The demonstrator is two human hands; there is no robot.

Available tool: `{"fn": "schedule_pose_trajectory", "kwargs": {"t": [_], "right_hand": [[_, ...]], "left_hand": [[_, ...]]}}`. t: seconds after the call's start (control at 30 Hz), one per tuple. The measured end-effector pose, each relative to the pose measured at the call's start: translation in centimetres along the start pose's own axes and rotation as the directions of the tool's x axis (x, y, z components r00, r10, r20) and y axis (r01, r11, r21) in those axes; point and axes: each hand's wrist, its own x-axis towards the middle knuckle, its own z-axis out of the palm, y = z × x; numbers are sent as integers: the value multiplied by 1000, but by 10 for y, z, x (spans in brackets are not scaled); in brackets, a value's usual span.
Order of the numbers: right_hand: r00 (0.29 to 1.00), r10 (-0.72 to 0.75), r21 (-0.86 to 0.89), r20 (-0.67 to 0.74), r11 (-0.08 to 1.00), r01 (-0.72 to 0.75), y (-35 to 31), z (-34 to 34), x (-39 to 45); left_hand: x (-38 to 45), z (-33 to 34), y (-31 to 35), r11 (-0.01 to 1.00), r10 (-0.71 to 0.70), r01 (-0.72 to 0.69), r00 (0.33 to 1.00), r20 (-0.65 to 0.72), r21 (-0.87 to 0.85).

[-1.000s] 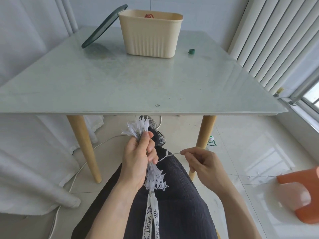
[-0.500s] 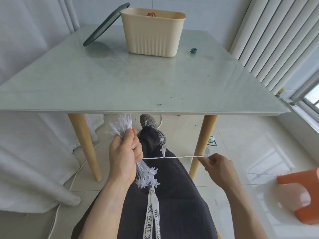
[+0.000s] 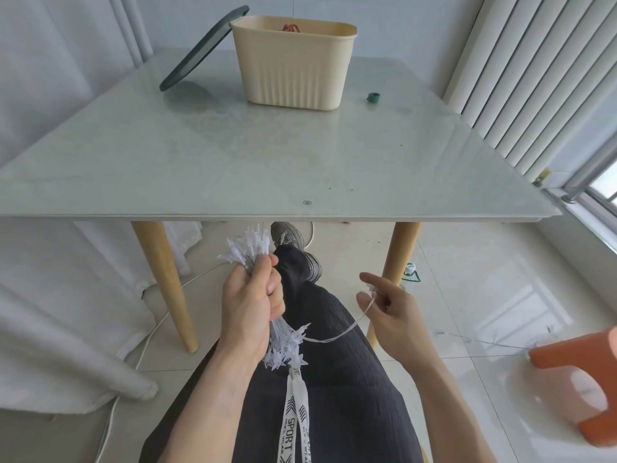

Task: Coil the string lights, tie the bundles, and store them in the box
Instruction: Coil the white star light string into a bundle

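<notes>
My left hand point(image 3: 252, 304) grips a coiled bundle of white star string lights point(image 3: 248, 248) below the table's front edge, over my lap. Stars stick out above and below the fist. A thin wire point(image 3: 337, 335) runs from the bundle's lower end up to my right hand point(image 3: 389, 304), which holds it loosely between thumb and fingers, index finger extended. More wire trails right across the floor. The beige box point(image 3: 293, 66) stands open at the table's far side with something red inside.
A dark green lid point(image 3: 203, 50) leans against the box's left side. A small green roll point(image 3: 373, 98) lies right of the box. The glass table point(image 3: 233, 162) has wooden legs. An orange stool point(image 3: 581, 379) stands at right, white curtain and cable at left.
My right hand has swung the wire from pulled out level to the right into a slack loop under the bundle. My left hand with the bundle shifted slightly.
</notes>
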Motion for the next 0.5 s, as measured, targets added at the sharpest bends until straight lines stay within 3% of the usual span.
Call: {"fn": "schedule_pose_trajectory", "kwargs": {"t": [0.07, 0.2, 0.37, 0.5], "right_hand": [[998, 1, 42, 70, 999, -3, -7, 0, -2], [989, -16, 329, 144, 944, -33, -21, -4, -6], [974, -213, 332, 75, 927, 177, -31, -2, -10], [972, -231, 569, 52, 807, 161, -45, -4, -10]], "left_hand": [[-1, 1, 0, 1000, -11, 11, 1000, 16, 10], [-3, 3, -1, 998, -31, 27, 997, 66, 59], [-7, 6, -4, 992, -90, 75, 985, 147, 103], [-8, 7, -6, 989, -101, 78, 978, 183, 129]]}}
